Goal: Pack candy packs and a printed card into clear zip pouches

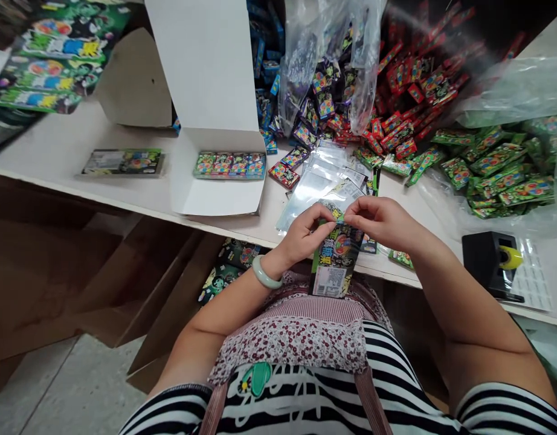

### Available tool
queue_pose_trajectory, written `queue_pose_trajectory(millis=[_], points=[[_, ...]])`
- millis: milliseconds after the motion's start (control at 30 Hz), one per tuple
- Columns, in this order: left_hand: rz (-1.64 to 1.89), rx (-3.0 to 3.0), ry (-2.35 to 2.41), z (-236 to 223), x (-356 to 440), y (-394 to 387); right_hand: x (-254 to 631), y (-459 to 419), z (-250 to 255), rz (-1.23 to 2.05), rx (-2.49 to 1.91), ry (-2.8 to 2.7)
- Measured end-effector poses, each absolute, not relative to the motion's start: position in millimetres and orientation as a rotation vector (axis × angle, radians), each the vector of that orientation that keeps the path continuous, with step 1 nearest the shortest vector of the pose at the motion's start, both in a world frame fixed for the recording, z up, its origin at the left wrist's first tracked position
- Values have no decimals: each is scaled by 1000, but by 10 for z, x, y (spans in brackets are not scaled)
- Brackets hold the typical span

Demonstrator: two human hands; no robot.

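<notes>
On the white bench point(56, 148), left of the open white cardboard box point(201, 66), there lies a flat, clear-wrapped printed pack point(122, 162). Inside the box stands a row of small colourful packets point(231, 165). To the right of the box, the left hand point(305, 232) has its grip pinched on the upper end of a black rectangular packet with colourful print point(337, 257). Most of this packet extends below the grip. The right hand point(387, 223) pinches the same end. Farthest right of the box is a black tape dispenser point(482, 263).
</notes>
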State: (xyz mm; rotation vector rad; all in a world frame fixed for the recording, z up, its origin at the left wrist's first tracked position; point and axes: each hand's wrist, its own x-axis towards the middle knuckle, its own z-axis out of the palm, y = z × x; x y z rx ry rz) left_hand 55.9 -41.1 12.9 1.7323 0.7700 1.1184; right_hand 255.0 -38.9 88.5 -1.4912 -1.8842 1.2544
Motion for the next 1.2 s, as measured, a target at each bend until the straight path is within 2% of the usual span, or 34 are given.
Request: queue_pose_trajectory(millis=[367,433,567,733,867,1067,1133,1200], points=[[1230,1740,840,36,659,-395,2529,-313,844,1166,-1580,-1930],[1255,1755,813,44,657,-392,2534,-277,785,1284,-1585,-1839],[1232,1697,829,11,613,-468,2532,-211,625,1746,-1441,-1415],[902,1580,685,-127,468,-750,2536,-212,530,2108,-1384,-1001],[955,1659,747,71,154,-863,2595,-212,497,2029,-1351,-1015],[1473,2108,1367,563,-755,-249,2798,-211,307,1715,-1327,-1018],[1460,2265,1516,536,-1064,111,2833,-257,213,1673,-1364,-1058],[1248,2355,1687,421,-1297,446,2823,-317,137,1678,-1391,-1113]])
